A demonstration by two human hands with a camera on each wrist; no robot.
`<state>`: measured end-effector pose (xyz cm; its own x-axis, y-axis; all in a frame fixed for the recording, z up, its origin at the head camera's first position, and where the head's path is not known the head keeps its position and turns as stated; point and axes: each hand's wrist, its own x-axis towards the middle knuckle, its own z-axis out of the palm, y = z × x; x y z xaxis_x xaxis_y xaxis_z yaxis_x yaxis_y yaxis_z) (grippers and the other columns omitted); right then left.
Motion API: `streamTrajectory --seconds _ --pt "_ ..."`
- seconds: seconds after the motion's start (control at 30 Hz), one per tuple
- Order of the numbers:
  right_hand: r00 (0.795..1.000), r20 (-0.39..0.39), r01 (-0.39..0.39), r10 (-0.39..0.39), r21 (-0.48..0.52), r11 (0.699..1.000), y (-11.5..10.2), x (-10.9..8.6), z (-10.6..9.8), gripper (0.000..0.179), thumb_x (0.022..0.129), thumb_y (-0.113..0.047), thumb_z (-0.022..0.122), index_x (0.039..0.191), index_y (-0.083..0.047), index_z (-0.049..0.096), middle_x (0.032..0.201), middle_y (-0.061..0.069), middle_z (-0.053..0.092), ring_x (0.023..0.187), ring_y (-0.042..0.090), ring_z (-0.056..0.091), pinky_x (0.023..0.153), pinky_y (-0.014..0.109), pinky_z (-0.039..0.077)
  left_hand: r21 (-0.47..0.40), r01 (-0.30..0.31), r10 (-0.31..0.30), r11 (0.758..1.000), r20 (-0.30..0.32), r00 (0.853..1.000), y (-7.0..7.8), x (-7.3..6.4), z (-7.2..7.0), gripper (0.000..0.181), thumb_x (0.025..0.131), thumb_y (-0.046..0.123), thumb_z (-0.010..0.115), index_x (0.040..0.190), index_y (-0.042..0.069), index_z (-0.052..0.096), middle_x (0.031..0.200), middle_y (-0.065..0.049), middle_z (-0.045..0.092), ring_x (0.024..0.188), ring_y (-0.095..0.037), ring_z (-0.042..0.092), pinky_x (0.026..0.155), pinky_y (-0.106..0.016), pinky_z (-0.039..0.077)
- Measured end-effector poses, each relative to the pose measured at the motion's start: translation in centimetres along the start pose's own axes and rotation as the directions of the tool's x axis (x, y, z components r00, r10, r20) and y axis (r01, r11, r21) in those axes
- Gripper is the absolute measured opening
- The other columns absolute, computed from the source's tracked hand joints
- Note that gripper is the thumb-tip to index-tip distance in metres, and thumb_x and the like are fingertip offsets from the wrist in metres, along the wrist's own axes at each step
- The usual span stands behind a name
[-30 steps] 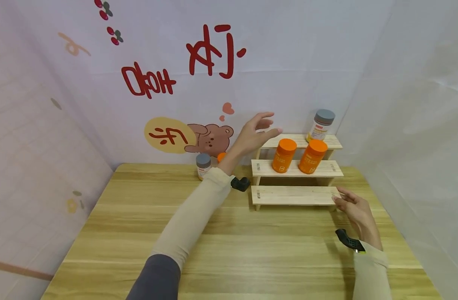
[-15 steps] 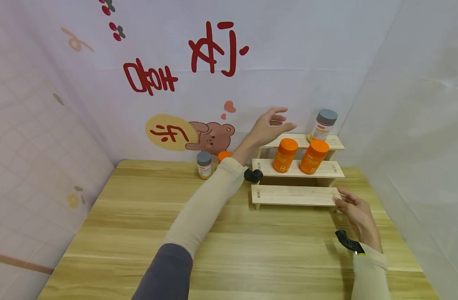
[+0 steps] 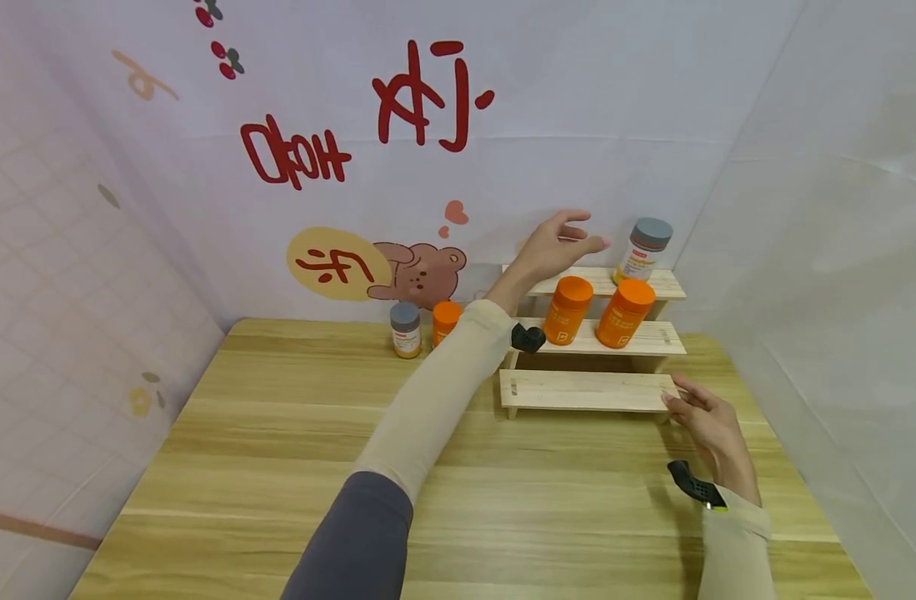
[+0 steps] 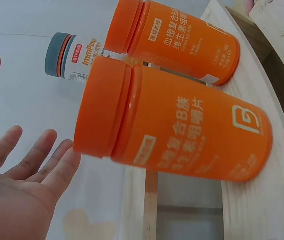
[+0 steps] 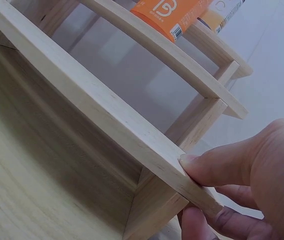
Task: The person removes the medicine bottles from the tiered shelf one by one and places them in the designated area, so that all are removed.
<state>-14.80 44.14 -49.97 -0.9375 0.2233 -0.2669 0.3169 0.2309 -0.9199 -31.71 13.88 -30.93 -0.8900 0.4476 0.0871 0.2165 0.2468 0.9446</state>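
Observation:
My left hand (image 3: 551, 252) hovers above the top tier of a three-tier wooden rack (image 3: 578, 392), holding nothing. Its fingers are spread and loosely bent in the left wrist view, beside the lids of two orange bottles. The left orange bottle (image 3: 568, 312) and the right orange bottle (image 3: 626, 315) stand upright on the middle tier. A white bottle with a grey lid (image 3: 643, 250) stands at the right of the top tier. With thumb and fingers, my right hand (image 3: 708, 421) pinches the right end of the rack's lowest board (image 5: 111, 120).
Another grey-lidded bottle (image 3: 406, 331) and an orange-lidded bottle (image 3: 446, 318) stand on the wooden table (image 3: 292, 433) left of the rack; my left sleeve (image 3: 442, 400) partly covers the orange one. A printed cloth wall (image 3: 638, 108) rises behind.
My left hand has moved right over the rack, towards the grey-lidded bottle on the top tier. More of the orange-lidded bottle on the table shows. My right hand keeps its grip on the board.

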Motion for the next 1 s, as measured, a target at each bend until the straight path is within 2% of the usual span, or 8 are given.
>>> streamTrajectory --seconds 0.1,0.23,0.33,0.5,0.57,0.7,0.8,1.0 --pt "1.000 0.010 -0.003 0.003 -0.018 1.000 0.1 0.0 0.2 0.078 0.099 -0.039 0.068 0.163 -0.016 0.031 0.142 0.003 0.048 0.099 -0.012 0.059 0.086 0.013 0.054 -0.008 0.006 -0.006 1.000 0.012 1.000 0.0 0.5 0.5 0.069 0.091 0.052 0.074 0.150 0.029 0.049 0.132 0.005 0.060 0.118 -0.013 0.059 0.098 -0.030 0.054" --pt "1.000 0.012 -0.006 0.006 -0.018 1.000 0.2 0.0 0.4 0.077 0.099 -0.039 0.068 0.162 -0.017 0.031 0.136 -0.002 0.053 0.100 -0.008 0.059 0.087 0.016 0.055 -0.006 0.020 -0.020 1.000 0.028 0.999 0.2 1.3 1.2 0.068 0.091 0.052 0.074 0.150 0.031 0.049 0.134 0.005 0.060 0.118 -0.012 0.059 0.095 -0.029 0.054" --pt "1.000 0.008 -0.005 0.006 -0.021 1.000 0.1 0.1 0.2 0.077 0.099 -0.039 0.068 0.162 -0.016 0.031 0.127 -0.013 0.053 0.100 -0.007 0.060 0.087 0.017 0.056 0.013 0.030 -0.030 0.999 0.043 0.999 0.6 1.8 1.9 0.068 0.091 0.052 0.074 0.151 0.031 0.049 0.137 0.004 0.059 0.120 -0.013 0.058 0.096 -0.030 0.053" --pt "1.000 0.019 0.000 0.000 -0.021 1.000 0.0 0.2 -0.2 0.079 0.099 -0.040 0.068 0.163 -0.015 0.030 0.145 0.004 0.048 0.100 -0.011 0.059 0.087 0.015 0.055 0.044 0.039 -0.041 0.998 0.054 0.998 1.3 2.7 2.8 0.069 0.090 0.050 0.075 0.151 0.030 0.049 0.141 0.002 0.059 0.121 -0.012 0.058 0.097 -0.029 0.053" --pt "1.000 0.024 0.004 -0.004 -0.015 1.000 -0.2 0.2 -0.2 0.079 0.099 -0.039 0.069 0.163 -0.015 0.030 0.146 0.004 0.047 0.100 -0.011 0.059 0.087 0.015 0.055 0.044 0.051 -0.053 0.998 0.051 0.997 1.5 3.1 3.0 0.069 0.090 0.049 0.076 0.151 0.029 0.050 0.143 0.001 0.058 0.122 -0.011 0.058 0.097 -0.028 0.053" --pt "1.000 0.013 0.002 -0.002 -0.004 1.000 -0.3 0.0 -0.4 0.079 0.098 -0.038 0.070 0.162 -0.014 0.031 0.129 -0.009 0.055 0.098 -0.010 0.060 0.085 0.017 0.056 0.041 0.063 -0.066 0.997 0.063 0.996 1.9 3.8 3.5 0.069 0.089 0.045 0.077 0.150 0.028 0.050 0.148 0.003 0.056 0.127 -0.010 0.057 0.097 -0.026 0.053" --pt "1.000 0.004 0.000 0.000 0.005 1.000 -0.3 -0.1 -0.4 0.078 0.098 -0.038 0.071 0.162 -0.013 0.033 0.118 -0.019 0.054 0.097 -0.008 0.061 0.085 0.018 0.057 0.052 0.069 -0.072 0.996 0.074 0.995 2.1 4.4 3.8 0.069 0.089 0.043 0.078 0.151 0.028 0.050 0.151 0.005 0.054 0.130 -0.010 0.056 0.099 -0.027 0.053" --pt "1.000 0.005 -0.001 0.001 -0.007 1.000 -0.4 -0.1 -0.3 0.080 0.097 -0.037 0.072 0.162 -0.012 0.032 0.113 -0.020 0.055 0.096 -0.007 0.061 0.083 0.017 0.057 0.074 0.074 -0.081 0.995 0.096 0.992 2.6 5.3 4.5 0.070 0.088 0.041 0.080 0.150 0.028 0.050 0.152 0.009 0.053 0.133 -0.008 0.055 0.101 -0.024 0.051"
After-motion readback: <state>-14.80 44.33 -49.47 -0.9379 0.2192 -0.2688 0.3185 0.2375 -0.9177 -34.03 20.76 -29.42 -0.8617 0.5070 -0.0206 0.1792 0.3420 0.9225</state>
